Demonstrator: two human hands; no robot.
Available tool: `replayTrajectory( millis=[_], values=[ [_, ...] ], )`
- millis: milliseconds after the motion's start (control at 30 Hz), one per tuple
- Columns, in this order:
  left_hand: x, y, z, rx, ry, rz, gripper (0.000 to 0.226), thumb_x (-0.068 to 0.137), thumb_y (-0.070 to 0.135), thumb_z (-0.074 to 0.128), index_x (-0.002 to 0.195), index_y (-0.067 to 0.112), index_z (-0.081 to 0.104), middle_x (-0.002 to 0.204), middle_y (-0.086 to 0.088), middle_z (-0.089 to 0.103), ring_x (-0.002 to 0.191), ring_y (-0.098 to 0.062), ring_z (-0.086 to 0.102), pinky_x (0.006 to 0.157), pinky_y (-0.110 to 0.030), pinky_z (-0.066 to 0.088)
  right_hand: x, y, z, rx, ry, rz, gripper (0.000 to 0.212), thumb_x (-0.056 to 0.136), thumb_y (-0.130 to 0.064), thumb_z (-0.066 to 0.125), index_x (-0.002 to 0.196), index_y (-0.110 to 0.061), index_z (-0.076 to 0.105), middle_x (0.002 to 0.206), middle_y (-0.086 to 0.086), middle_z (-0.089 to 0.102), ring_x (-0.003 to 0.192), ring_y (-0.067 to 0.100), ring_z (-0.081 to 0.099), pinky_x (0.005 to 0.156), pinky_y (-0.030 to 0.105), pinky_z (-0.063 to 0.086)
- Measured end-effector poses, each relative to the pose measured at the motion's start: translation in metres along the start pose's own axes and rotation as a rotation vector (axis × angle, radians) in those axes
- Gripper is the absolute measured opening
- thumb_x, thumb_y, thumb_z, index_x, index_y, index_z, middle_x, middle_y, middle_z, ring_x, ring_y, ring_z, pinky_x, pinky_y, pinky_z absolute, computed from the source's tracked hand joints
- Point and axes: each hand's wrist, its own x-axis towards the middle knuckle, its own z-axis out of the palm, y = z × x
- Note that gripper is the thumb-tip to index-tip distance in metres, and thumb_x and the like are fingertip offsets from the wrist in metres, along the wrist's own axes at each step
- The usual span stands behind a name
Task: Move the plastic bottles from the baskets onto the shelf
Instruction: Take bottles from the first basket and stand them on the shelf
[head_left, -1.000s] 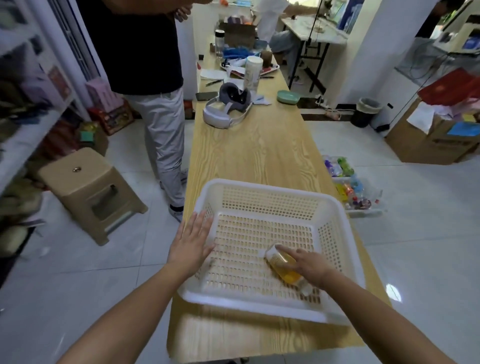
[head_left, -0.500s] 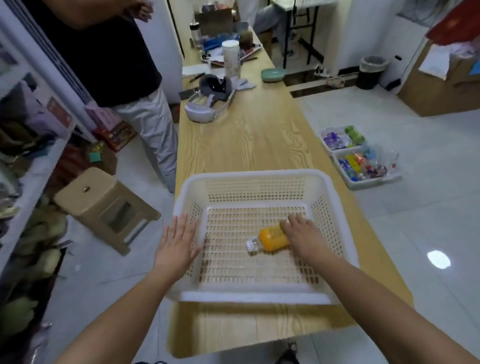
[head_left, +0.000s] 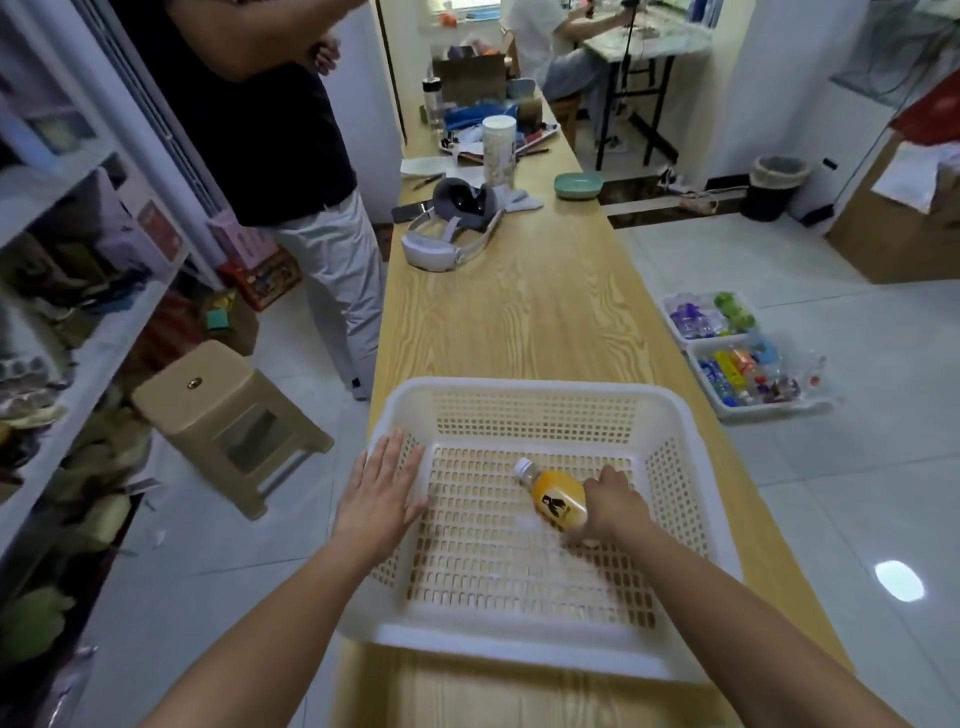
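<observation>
A white perforated basket (head_left: 524, 387) sits on the near end of a long wooden table (head_left: 519, 312). Inside it lies one small plastic bottle (head_left: 556, 500) of orange liquid with a white cap, tilted with the cap pointing up-left. My right hand (head_left: 610, 506) is closed around the bottle's lower end. My left hand (head_left: 382, 486) lies flat and open on the basket's left rim. A white shelf unit (head_left: 67, 270) with mixed goods stands along the left edge of the view.
A person in a black shirt stands left of the table by a beige stool (head_left: 223, 415). A headset (head_left: 449, 228), a canister (head_left: 498, 150) and clutter fill the far table. Two bins of bottles (head_left: 743, 353) sit on the floor at right.
My right hand has turned the bottle so its cap points up-left and now grips its base. My left hand stays on the basket rim. The camera view has shifted.
</observation>
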Motion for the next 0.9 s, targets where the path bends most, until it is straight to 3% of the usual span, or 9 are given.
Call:
replayTrajectory(
  millis=[33, 100, 167, 233, 300, 400, 700, 900],
  values=[
    [0.004, -0.002, -0.001, 0.019, 0.028, 0.026, 0.080, 0.077, 0.064, -0.012, 0.144, 0.021, -0.023, 0.148, -0.003, -0.033, 0.142, -0.018, -0.022, 0.107, -0.032, -0.030, -0.003, -0.004, 0.000, 0.048, 0.009, 0.044, 0.074, 0.066, -0.056, 0.077, 0.123, -0.016, 0.050, 0.118, 0.003, 0.050, 0.108, 0.020, 0.050, 0.082, 0.032, 0.046],
    [0.013, -0.005, -0.006, 0.038, -0.021, 0.084, 0.081, 0.086, 0.060, 0.008, 0.152, 0.015, 0.015, 0.158, -0.012, 0.006, 0.145, -0.026, 0.022, 0.114, -0.035, -0.016, -0.013, -0.012, 0.005, 0.252, 0.018, 0.165, 0.060, 0.065, -0.052, 0.080, 0.106, -0.017, 0.055, 0.098, -0.002, 0.056, 0.087, 0.017, 0.055, 0.070, 0.028, 0.045],
    [0.027, -0.012, -0.005, 0.033, -0.065, 0.177, 0.068, 0.093, 0.057, 0.017, 0.144, 0.016, 0.037, 0.151, -0.014, 0.036, 0.134, -0.030, 0.044, 0.115, -0.038, -0.001, -0.021, -0.017, 0.012, 0.541, 0.023, 0.274, 0.065, 0.063, -0.052, 0.082, 0.109, -0.013, 0.058, 0.102, 0.002, 0.061, 0.090, 0.019, 0.059, 0.075, 0.029, 0.049],
    [0.036, -0.013, -0.018, -0.002, -0.051, 0.236, 0.075, 0.095, 0.061, 0.003, 0.148, 0.015, 0.032, 0.155, -0.013, 0.028, 0.140, -0.032, 0.035, 0.114, -0.039, 0.002, -0.036, -0.020, 0.014, 0.800, 0.044, 0.313, 0.072, 0.064, -0.048, 0.083, 0.116, -0.005, 0.058, 0.113, 0.007, 0.063, 0.101, 0.024, 0.062, 0.084, 0.033, 0.053],
    [0.042, -0.005, -0.031, -0.027, 0.028, 0.301, 0.083, 0.088, 0.067, -0.008, 0.154, 0.019, 0.009, 0.161, -0.011, 0.000, 0.149, -0.029, 0.005, 0.116, -0.038, -0.006, -0.056, -0.022, 0.015, 1.046, 0.091, 0.311, 0.067, 0.065, -0.043, 0.084, 0.115, -0.005, 0.062, 0.113, 0.009, 0.066, 0.101, 0.024, 0.063, 0.090, 0.040, 0.054],
    [0.050, 0.014, -0.044, -0.051, 0.075, 0.361, 0.072, 0.097, 0.060, 0.013, 0.153, 0.022, -0.011, 0.159, -0.008, -0.021, 0.147, -0.026, -0.018, 0.118, -0.041, -0.010, -0.099, -0.028, 0.009, 1.281, 0.237, 0.324, 0.052, 0.068, -0.032, 0.084, 0.111, -0.010, 0.066, 0.109, 0.007, 0.068, 0.099, 0.023, 0.064, 0.088, 0.038, 0.054],
    [-0.001, 0.137, -0.103, -0.148, 0.232, 0.822, 0.071, 0.099, 0.057, 0.019, 0.154, 0.019, -0.003, 0.160, -0.011, -0.014, 0.148, -0.028, -0.013, 0.119, -0.044, -0.005, -0.273, -0.019, 0.023, 1.525, 0.795, 0.565, 0.038, 0.071, -0.017, 0.082, 0.106, -0.015, 0.066, 0.106, 0.003, 0.070, 0.098, 0.018, 0.064, 0.089, 0.032, 0.050],
    [-0.123, 0.241, -0.130, -0.175, 0.293, 1.198, 0.070, 0.099, 0.056, 0.020, 0.154, 0.018, -0.002, 0.160, -0.012, -0.016, 0.148, -0.028, -0.013, 0.117, -0.043, -0.008, -0.433, -0.013, 0.092, 1.589, 1.200, 0.893, 0.038, 0.070, -0.018, 0.083, 0.104, -0.011, 0.066, 0.104, 0.004, 0.070, 0.094, 0.017, 0.064, 0.084, 0.028, 0.048]
  ],
)
